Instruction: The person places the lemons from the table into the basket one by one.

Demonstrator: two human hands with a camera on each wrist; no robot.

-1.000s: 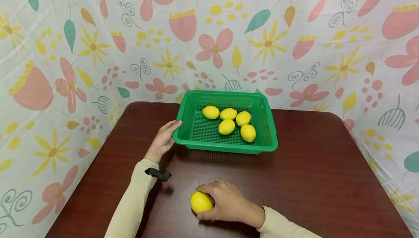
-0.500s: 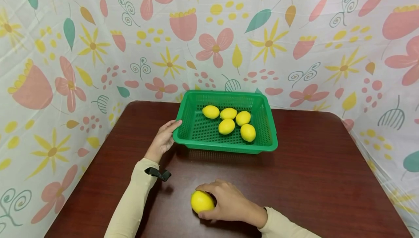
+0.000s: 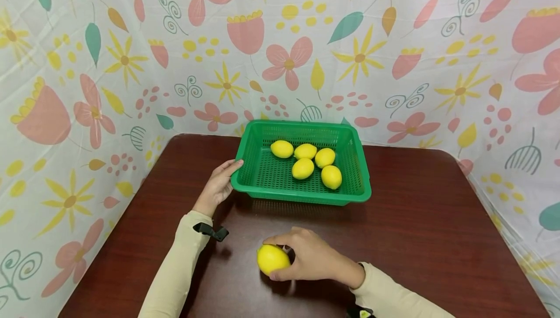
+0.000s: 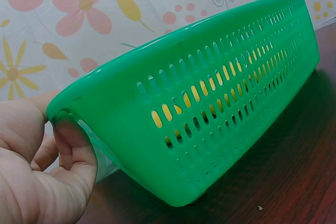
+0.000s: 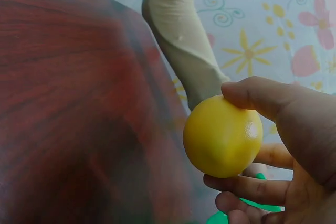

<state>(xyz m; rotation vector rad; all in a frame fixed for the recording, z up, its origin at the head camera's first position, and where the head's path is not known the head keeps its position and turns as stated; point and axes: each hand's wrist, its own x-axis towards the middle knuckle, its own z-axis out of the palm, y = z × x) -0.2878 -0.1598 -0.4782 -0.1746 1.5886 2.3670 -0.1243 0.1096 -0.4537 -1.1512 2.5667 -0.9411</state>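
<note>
My right hand (image 3: 312,256) pinches a yellow lemon (image 3: 272,259) between thumb and fingers, over the front part of the table. In the right wrist view the lemon (image 5: 222,136) shows close up, thumb on one side and fingertips on the other. At the left end of a green plastic basket (image 3: 302,194), my left hand (image 3: 217,186) grips the rim. The left wrist view has that hand (image 4: 50,166) with its fingers curled under the rim of the basket (image 4: 121,129). Several lemons (image 3: 303,168) lie inside, toward the middle and right.
The dark red-brown wooden table (image 3: 420,220) extends around the basket. A flower-patterned curtain (image 3: 332,65) hangs behind the table and along both sides. A black strap (image 3: 211,231) is on my left wrist.
My right hand has moved slightly up and to the right in the head view, and the lemon has come along with it. The left hand and basket have stayed in place.
</note>
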